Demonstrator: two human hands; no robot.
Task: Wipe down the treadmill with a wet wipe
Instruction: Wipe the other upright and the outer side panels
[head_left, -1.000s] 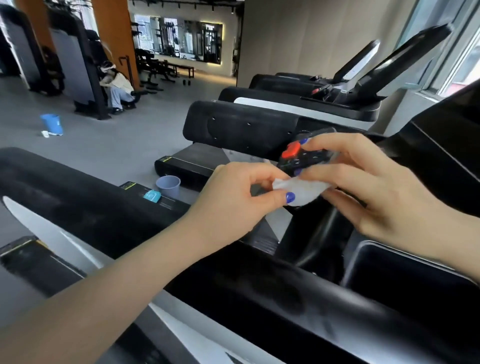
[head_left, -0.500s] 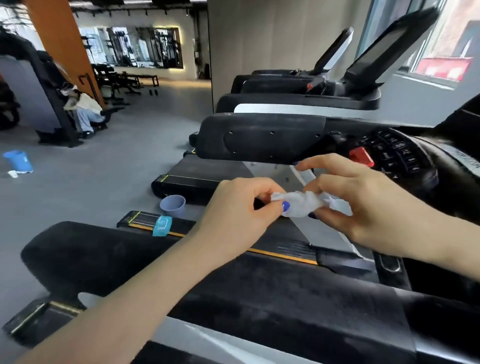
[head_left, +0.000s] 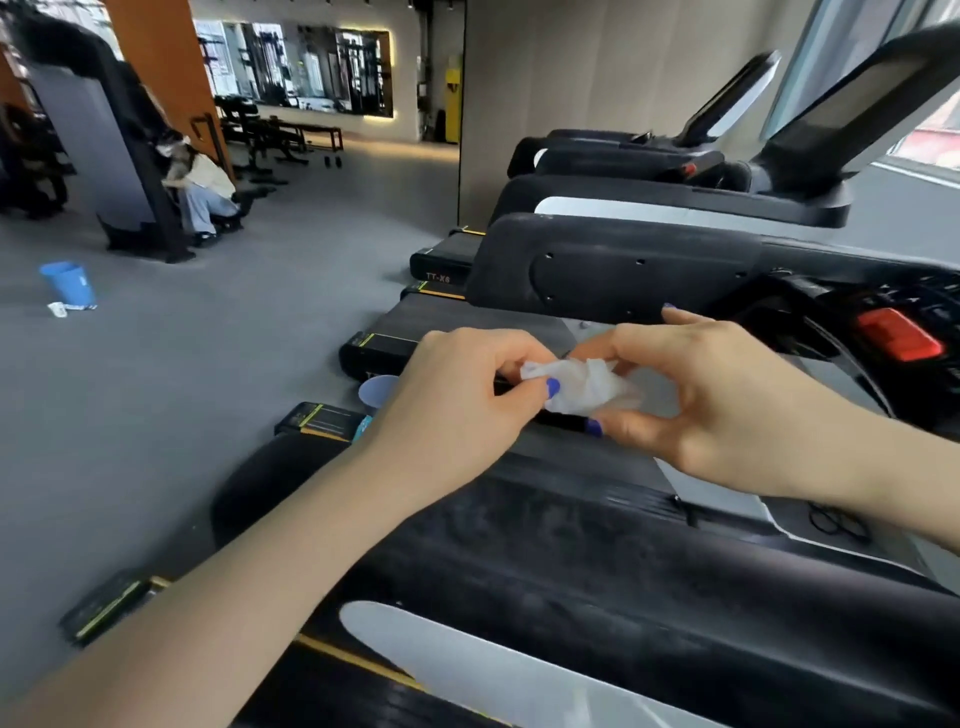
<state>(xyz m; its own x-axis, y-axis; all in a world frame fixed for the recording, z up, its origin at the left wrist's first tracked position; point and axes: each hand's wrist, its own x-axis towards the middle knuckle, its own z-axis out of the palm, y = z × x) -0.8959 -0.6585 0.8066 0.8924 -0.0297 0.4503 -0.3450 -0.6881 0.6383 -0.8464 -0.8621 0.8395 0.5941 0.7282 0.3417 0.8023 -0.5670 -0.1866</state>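
Observation:
A crumpled white wet wipe (head_left: 582, 387) is held in the air between both hands, above the black treadmill's side rail (head_left: 597, 571). My left hand (head_left: 457, 405) pinches its left end with thumb and forefinger. My right hand (head_left: 727, 400) holds the right side with curled fingers. The treadmill's console with a red stop button (head_left: 898, 332) is at the right, beyond my right hand. A black padded handrail (head_left: 623, 270) runs behind the hands.
More treadmills (head_left: 675, 202) stand in a row behind. A pale blue cup (head_left: 376, 392) and a teal packet (head_left: 362, 427) sit near the belt's rear end. A blue bucket (head_left: 70, 283) stands on the grey floor at left. A person (head_left: 200, 192) crouches by a machine.
The view has swung left and down, so the console moved to the right. Both hands stayed together on the wipe and now hold it lower, over the side rail.

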